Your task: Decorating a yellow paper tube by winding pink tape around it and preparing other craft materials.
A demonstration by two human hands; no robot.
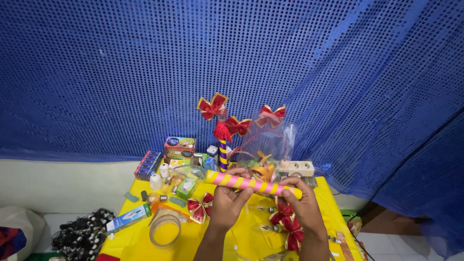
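Reaching forward over a yellow table (pixel 333 198), both forearms rise from the bottom edge with the backs of the hands toward the camera. The left hand (pixel 228 200) curls its fingers over the middle of a striped tube (pixel 252 183), closed around it; the right hand (pixel 302 205) clasps the tube's right end, thumb on top. Held level just above the table, the tube is wound with slanting pink and yellow bands. Red ribbon bows (pixel 288 224) lie beneath the right wrist.
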